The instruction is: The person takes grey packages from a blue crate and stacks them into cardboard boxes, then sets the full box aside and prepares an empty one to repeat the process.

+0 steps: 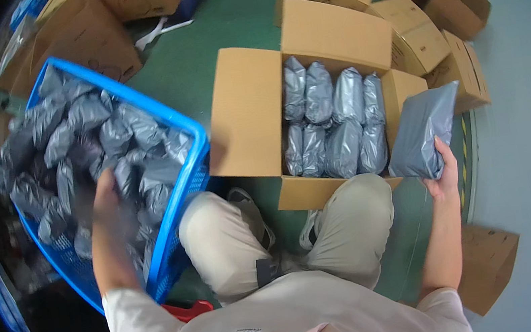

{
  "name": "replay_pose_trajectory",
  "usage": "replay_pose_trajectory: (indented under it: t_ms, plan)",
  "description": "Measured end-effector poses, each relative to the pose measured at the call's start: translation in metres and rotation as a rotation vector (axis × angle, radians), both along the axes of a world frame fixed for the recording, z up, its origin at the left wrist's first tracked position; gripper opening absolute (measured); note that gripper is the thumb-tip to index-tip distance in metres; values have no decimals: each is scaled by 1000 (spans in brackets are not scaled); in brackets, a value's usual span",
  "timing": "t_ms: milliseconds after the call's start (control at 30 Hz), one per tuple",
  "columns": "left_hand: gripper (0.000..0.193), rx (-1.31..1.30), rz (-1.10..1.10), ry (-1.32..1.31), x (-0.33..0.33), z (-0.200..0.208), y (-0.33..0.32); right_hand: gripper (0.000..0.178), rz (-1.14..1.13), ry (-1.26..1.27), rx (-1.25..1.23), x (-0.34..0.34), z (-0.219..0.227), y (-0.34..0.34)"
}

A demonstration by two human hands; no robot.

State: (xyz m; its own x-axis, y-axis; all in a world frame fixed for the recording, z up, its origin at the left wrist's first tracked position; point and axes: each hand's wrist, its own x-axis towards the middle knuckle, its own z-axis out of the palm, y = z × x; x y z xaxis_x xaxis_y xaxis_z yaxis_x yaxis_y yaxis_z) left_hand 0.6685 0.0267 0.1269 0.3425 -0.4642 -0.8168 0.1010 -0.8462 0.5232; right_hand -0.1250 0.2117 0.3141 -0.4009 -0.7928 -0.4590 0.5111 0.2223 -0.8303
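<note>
Packing goes best if the right hand (442, 176), fingers clamped on the grey mailer bag (422, 134) beside the open carton (251, 110), slots it upright into the rows, while the left hand (105, 192) closes on one bag in the blue basket (168, 122).

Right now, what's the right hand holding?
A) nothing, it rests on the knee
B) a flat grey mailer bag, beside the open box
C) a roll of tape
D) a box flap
B: the right hand grips a grey bag by its lower edge, just right of the open box; the left hand is down in the blue basket.
</note>
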Motion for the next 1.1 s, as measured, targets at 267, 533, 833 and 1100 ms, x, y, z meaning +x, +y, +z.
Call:
replay_pose_trajectory:
  t_ms: [267,533,833,1100]
  plan:
    - [40,-579,92,130,-151,254,107,63,384,-416,284,-14,-78,-44]
    - [34,-121,-445,617,-449,177,47,72,824,-290,525,37,-103,-101]
    - [94,-240,-1518,-524,-527,6,72,80,1139,983,453,66,-143,-94]
    - [74,-200,-1954,-1096,-537,9,67,70,1521,1531,416,90,-175,-104]
